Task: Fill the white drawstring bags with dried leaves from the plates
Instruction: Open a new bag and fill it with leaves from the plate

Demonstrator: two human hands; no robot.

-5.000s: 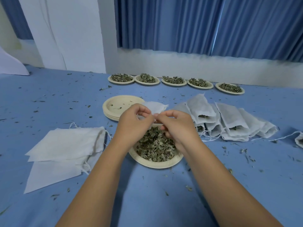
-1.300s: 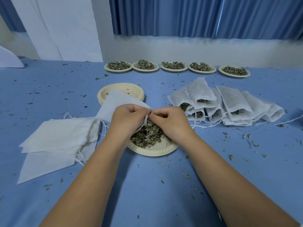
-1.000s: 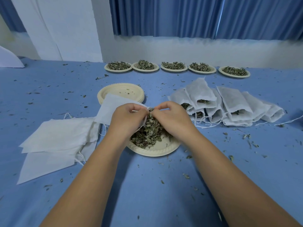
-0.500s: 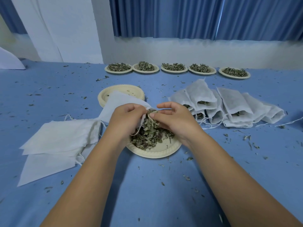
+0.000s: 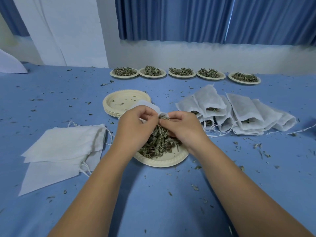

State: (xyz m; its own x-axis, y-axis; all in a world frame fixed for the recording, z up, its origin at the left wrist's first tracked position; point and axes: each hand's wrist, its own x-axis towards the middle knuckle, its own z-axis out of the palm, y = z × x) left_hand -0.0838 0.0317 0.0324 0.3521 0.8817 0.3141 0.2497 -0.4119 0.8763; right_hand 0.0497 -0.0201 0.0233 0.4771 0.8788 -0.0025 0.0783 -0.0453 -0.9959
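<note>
My left hand [image 5: 135,129] pinches the mouth of a white drawstring bag [image 5: 147,105], which trails away behind the hand. My right hand [image 5: 183,129] grips a clump of dried leaves [image 5: 158,142] and pushes it at the bag's mouth. Both hands hover over a cream paper plate [image 5: 164,159] heaped with leaves. A flat pile of empty bags [image 5: 63,151] lies to the left. Several filled bags [image 5: 236,115] lie in a row to the right.
A stack of empty plates [image 5: 123,103] sits just behind my hands. Several plates of leaves [image 5: 182,72] line the far edge by the wall. Leaf crumbs are scattered over the blue cloth [image 5: 153,202]. A white sheet [image 5: 10,64] lies at far left.
My right hand has lifted leaves from the plate up to the bag's mouth. The leaf heap on the plate has shifted toward the hands. My left hand keeps its hold on the bag.
</note>
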